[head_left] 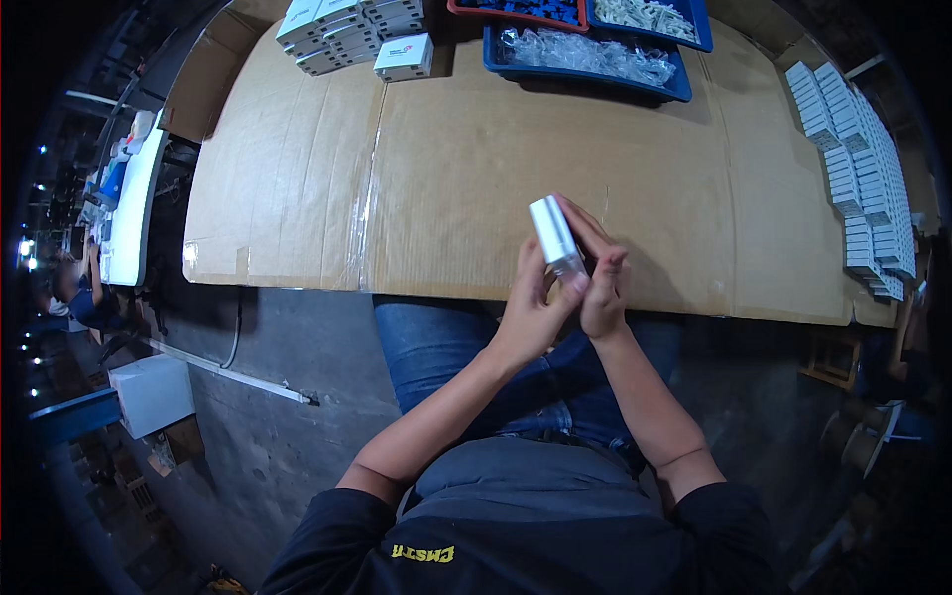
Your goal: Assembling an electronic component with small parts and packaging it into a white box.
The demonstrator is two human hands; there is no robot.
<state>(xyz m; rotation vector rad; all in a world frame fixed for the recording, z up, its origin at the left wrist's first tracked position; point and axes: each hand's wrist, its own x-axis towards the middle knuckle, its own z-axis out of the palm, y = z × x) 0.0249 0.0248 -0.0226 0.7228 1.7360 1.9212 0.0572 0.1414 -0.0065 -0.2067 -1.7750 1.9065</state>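
Stacks of small white cardboard boxes (352,32) are sitting far left on the brown cardboard-covered table (297,178). Nearer centre, the left hand (531,317) and right hand (603,288) are pressing together around a small silvery-white oblong box (555,236), holding it tilted above the table's near edge. Blue plastic trays (595,59) and rows of white boxes (858,159) are lying rightward; the glossy box, gripped only at its lower end, could slip and drop toward the lap.

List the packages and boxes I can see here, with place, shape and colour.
Small white box: held in both hands, oblong.
White box with a red mark: table, far left, flat.
Stacked white boxes: behind it.
Rows of white boxes: right edge.
Clear bags in a blue tray: far centre.
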